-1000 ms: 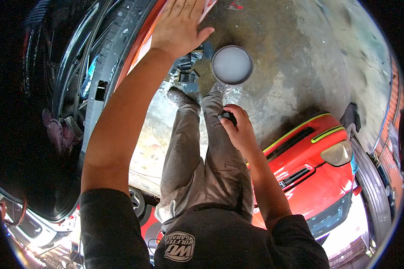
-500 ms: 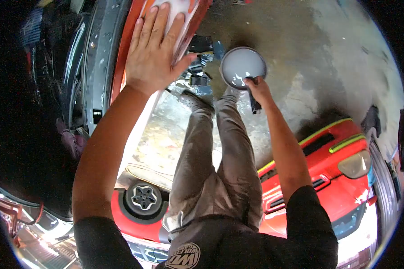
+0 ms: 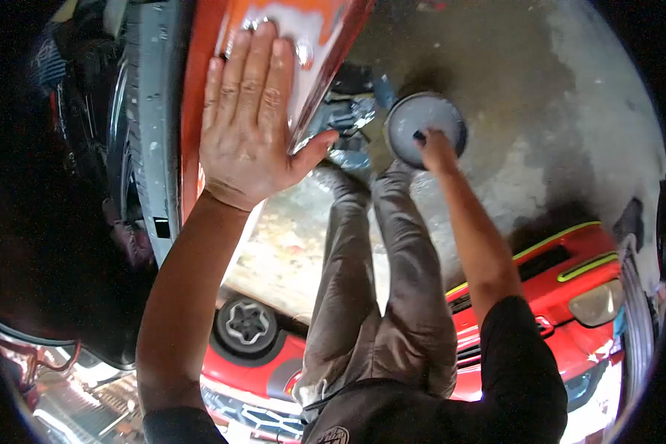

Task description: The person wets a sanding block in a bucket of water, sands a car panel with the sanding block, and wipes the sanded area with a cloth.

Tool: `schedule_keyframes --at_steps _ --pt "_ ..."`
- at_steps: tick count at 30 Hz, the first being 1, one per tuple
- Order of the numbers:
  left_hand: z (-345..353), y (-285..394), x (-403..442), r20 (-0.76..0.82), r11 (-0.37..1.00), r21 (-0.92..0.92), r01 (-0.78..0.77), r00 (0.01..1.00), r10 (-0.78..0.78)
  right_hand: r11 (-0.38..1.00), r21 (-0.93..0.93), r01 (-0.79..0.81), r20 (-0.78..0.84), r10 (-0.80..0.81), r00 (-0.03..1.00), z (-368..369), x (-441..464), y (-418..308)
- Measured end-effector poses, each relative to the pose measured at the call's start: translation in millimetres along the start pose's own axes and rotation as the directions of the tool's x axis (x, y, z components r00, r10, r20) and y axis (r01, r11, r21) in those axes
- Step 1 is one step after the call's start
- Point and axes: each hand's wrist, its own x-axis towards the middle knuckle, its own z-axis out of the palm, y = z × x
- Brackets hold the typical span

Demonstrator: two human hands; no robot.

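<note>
My left hand (image 3: 248,122) lies flat with its fingers spread on a wet orange and white panel (image 3: 307,37) at the upper left. Over a round bucket of greyish liquid (image 3: 405,122), my right hand (image 3: 438,148) is closed round a dark block (image 3: 419,138), of which only a small end shows. Most of that block is hidden by the fingers or the liquid.
Dark pieces and wet scraps (image 3: 344,118) lie on the concrete floor (image 3: 496,96) left of the bucket. A red car front (image 3: 570,325) stands at the lower right. A grey car edge (image 3: 154,111) is left of the panel; a wheel (image 3: 246,325) shows below.
My right hand has moved up from beside my leg to the bucket with the dark block. The view has shifted, showing more of the panel under my left hand.
</note>
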Motion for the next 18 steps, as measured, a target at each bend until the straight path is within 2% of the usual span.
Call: schedule_keyframes --at_steps 1,2,3,4,6,7,8,11,14,18 --pt "-1 -1 -1 -0.023 1.0 -0.023 -0.001 1.0 0.0 0.99 0.142 -0.003 -0.11 0.019 0.994 -21 -21 -13" --pt "0 -1 0 -0.039 0.999 -0.045 -0.004 0.999 0.002 0.972 0.219 0.083 -0.106 -0.061 0.992 -60 -38 -28" --pt "-1 -2 0 -0.049 0.997 -0.071 -0.005 0.999 0.001 0.962 0.171 0.215 -0.278 -0.162 0.947 -94 -61 -50" --pt "-3 -2 -1 -0.055 0.991 -0.133 -0.003 0.998 -0.005 0.937 0.176 0.3 -0.377 -0.218 0.9 -143 -89 -83" --pt "-2 -3 -2 -0.081 0.988 -0.153 -0.003 0.997 -0.01 0.839 0.068 0.54 -0.553 -0.419 0.72 -215 -121 -136" --pt "-3 -3 -4 -0.092 0.987 -0.163 -0.009 0.996 -0.006 0.799 -0.044 0.599 -0.58 -0.508 0.636 -243 -129 -159" --pt "-4 -4 -5 -0.103 0.983 -0.185 0.006 0.994 -0.025 0.745 -0.16 0.648 -0.596 -0.596 0.538 -266 -130 -180" --pt "0 0 -24 -0.105 0.98 -0.186 0.07 0.99 -0.09 0.638 -0.381 0.669 -0.581 -0.728 0.364 -302 -111 -230" --pt "-4 -3 -78 0.015 0.983 -0.17 0.063 0.998 -0.062 0.606 -0.504 0.615 -0.505 -0.785 0.36 -317 -104 -262" --pt "-3 -4 -93 0.099 0.981 -0.186 0.062 0.994 -0.045 0.54 -0.558 0.631 -0.455 -0.834 0.312 -315 -93 -244"
